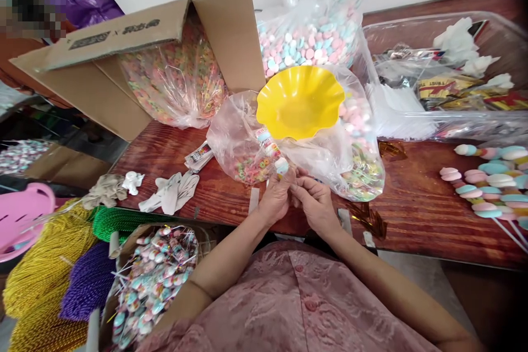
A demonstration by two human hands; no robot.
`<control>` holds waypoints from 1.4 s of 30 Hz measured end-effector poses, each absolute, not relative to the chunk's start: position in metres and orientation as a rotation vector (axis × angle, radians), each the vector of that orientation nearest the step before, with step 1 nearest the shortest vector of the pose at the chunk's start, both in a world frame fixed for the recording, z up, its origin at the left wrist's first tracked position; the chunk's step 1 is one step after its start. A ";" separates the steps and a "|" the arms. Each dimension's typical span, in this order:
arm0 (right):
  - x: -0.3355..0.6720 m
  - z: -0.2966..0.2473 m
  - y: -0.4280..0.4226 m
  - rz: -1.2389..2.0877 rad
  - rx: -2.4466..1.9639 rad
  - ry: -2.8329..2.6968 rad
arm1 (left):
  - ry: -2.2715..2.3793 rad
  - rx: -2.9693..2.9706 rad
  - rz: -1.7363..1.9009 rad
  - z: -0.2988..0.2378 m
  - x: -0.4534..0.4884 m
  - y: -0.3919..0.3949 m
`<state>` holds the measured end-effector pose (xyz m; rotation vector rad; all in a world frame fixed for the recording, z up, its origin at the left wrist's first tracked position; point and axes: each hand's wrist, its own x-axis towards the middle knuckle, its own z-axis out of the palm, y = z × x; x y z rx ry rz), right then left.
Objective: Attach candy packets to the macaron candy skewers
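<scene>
My left hand (275, 198) is closed around the lower end of a candy skewer (270, 146). Its stacked pink, white and blue sweets lean up and away from me, in what looks like a clear printed wrapper. Close beside it, my right hand (317, 204) pinches at the skewer's bottom end; whatever its fingertips grip is hidden. Just beyond both hands, a clear bag of small ring-shaped candies (251, 168) lies on the wooden table (218, 190). A yellow wavy-rimmed bowl (300, 102) rests on the plastic bags behind.
An open cardboard box (235, 33) holds a big bag of ring candies. Bagged pastel sweets (309, 38) stand at the back, near a clear bin (445, 115) of wrappers. Several candy skewers (495, 181) lie at right. Wrapped skewers (157, 280) fill a container below left, by tinsel-like bundles (45, 280).
</scene>
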<state>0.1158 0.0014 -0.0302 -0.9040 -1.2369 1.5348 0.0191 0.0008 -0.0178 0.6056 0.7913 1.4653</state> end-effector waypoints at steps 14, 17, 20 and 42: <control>0.137 -0.032 0.011 0.963 -0.974 -1.596 | 1.098 1.190 1.194 -0.016 0.018 -0.023; 0.157 -0.030 0.022 0.963 -0.955 -1.695 | 1.212 1.597 1.011 0.013 -0.001 -0.039; 0.178 -0.019 0.032 0.887 -0.861 -1.973 | 1.335 1.944 1.068 0.053 -0.027 -0.037; 0.160 -0.002 0.045 0.785 -0.899 -1.662 | 1.170 0.883 1.470 -0.006 -0.009 0.005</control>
